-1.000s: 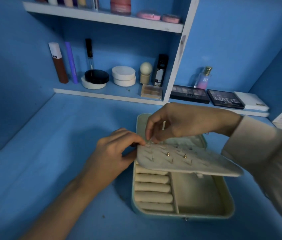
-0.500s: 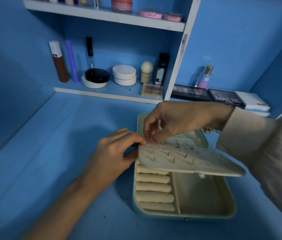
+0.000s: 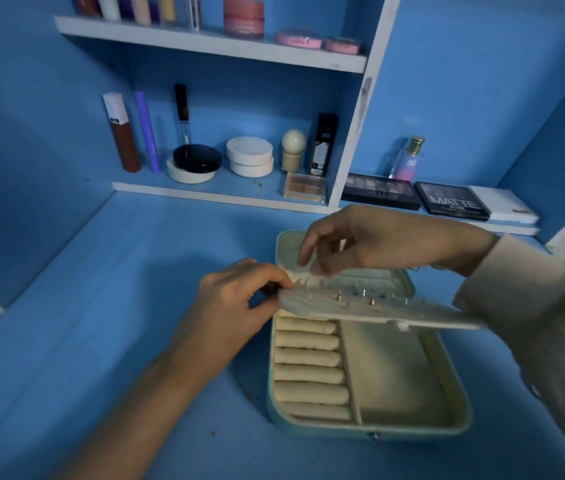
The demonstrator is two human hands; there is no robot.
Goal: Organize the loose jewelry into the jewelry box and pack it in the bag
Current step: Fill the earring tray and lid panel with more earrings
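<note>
Cream-lined teal jewelry box (image 3: 412, 430) lay open on the blue table (image 3: 101, 323). Left hand (image 3: 236, 303) pinched the left corner of the cream padded earring panel (image 3: 419, 312), probably to hold it level above the ring rolls (image 3: 309, 358). Right hand (image 3: 371, 244) arched over from the right, thumb and forefinger pinching the panel's far-left edge. Any stud between them was too small to tell. Two gold studs (image 3: 339, 298) sat in the panel.

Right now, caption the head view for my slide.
Left hand grips earring panel above open jewelry box; right hand pinches its far corner.
</note>
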